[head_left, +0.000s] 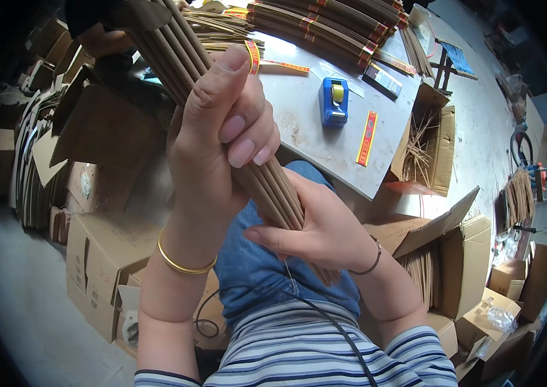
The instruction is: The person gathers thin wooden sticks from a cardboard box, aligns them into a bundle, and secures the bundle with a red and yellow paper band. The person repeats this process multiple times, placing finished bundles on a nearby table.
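Note:
A bundle of long brown incense sticks point(272, 193) slants across the middle, from the upper left down toward my lap. My left hand point(225, 119) wraps round it at mid-length, thumb pointing up. Lower down, my right hand point(322, 219) grips the same bundle, its thumb across the front and its other fingers mostly hidden behind. Beyond my hands, a blue tape dispenser point(333, 106) with yellow tape stands on the grey table point(305, 132). To its right lies a red and yellow label strip point(367, 138).
Banded stick bundles point(312, 26) are piled at the table's far side, near a small dark box point(381, 80). Open cartons with loose sticks point(420, 151) and more sticks point(421, 274) stand at right. Cardboard boxes point(109, 251) crowd the left. Another person's arm point(102, 42) shows at upper left.

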`<state>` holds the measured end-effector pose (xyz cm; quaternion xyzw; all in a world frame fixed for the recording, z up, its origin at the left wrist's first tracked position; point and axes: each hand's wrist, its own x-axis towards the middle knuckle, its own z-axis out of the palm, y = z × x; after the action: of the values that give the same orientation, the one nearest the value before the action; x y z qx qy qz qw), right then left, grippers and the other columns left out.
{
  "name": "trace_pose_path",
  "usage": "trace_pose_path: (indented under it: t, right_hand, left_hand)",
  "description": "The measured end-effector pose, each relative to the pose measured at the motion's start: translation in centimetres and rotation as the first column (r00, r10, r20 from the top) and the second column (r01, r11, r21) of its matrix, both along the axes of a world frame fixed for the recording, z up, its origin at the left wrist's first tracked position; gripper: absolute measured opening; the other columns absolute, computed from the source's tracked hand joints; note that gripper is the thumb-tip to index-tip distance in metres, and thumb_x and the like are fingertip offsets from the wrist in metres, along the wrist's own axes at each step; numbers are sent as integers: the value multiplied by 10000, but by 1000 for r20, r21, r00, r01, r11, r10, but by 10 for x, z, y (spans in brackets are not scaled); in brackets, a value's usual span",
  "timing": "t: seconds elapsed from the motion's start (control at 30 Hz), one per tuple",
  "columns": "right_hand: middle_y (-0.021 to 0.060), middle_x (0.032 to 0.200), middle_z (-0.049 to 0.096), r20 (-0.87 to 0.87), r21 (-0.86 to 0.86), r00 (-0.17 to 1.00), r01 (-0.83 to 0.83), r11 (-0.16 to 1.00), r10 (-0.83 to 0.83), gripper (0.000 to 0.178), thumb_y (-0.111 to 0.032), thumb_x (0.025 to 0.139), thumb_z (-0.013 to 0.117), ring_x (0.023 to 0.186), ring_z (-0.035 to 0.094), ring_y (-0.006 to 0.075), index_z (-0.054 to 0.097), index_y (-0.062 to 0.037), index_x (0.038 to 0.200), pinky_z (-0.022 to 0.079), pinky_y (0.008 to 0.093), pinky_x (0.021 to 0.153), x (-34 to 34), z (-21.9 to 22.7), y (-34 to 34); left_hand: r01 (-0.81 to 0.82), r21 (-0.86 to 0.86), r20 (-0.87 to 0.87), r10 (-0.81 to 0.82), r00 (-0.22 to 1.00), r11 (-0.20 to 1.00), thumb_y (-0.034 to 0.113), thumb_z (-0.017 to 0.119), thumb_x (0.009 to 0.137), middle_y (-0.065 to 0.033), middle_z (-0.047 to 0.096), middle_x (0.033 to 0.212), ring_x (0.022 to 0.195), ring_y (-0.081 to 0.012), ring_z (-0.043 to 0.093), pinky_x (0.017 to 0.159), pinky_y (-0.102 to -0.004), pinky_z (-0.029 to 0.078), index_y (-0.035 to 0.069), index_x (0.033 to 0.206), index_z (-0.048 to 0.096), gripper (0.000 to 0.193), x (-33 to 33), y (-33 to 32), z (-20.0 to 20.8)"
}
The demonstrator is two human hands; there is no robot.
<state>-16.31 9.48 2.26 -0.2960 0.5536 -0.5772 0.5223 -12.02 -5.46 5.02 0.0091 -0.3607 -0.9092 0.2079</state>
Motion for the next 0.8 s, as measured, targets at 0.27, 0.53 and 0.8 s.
trace_pose_path:
  t: [0.27,0.53,0.8]
  right_hand:
    - [17,641,533,255,3,959,-128,992,123,271,-86,802,742,492,539,85,511,-18,926,420,210,443,-2,-4,-2]
    - [181,695,573,-610,-114,735,287,951,-295,261,-86,784,709,628,595,373,494,-34,922,476,365,558,20,-24,-8]
    - [174,712,603,-699,-134,643,313,940,-313,270,-67,773,704,662,633,356,501,-40,948,481,383,571,20,-29,-11]
  left_hand:
    - [117,26,-83,-115,990,993,239,527,976,59,389,559,428,-25,402,432,-191,378,113,777,451,248,4,0,-10]
    - [-230,-270,33,248,968,935,269,563,958,56,387,549,420,-37,404,445,-204,381,147,681,429,331,6,6,2]
    - [-274,-166,3,278,961,947,234,521,988,46,419,639,505,-42,412,507,-204,390,93,835,477,212,10,11,-1]
